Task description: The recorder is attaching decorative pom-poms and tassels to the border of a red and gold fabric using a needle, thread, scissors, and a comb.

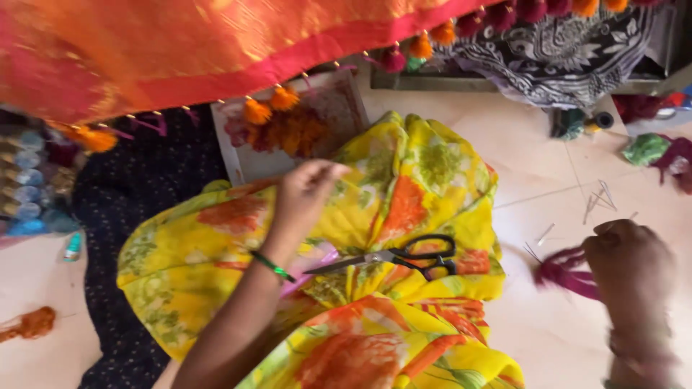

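The left hand [306, 191] is reaching up over the yellow floral cotton cloth [404, 194] bunched across the lap, fingers pinched together at the tips, though on what I cannot tell (too blurred). Right of that cloth, the right hand [631, 263] is curling closed on a bundle of magenta thread [566, 274] lying on the pale tiled floor [533, 166]. On the cloth itself, black-handled steel scissors [404, 257] are resting, blades shut and pointing toward the left forearm. Above the cloth, the red-orange silk fabric [180, 50] is hanging, its edge fringed with fluffy orange and magenta tassels [285, 97]. Risk, as I judge it: the scissors are sitting on slippery folds and could slide off if the lap shifts, and the thin metal pins [598, 198] scattered right of the cloth could prick a wandering hand.
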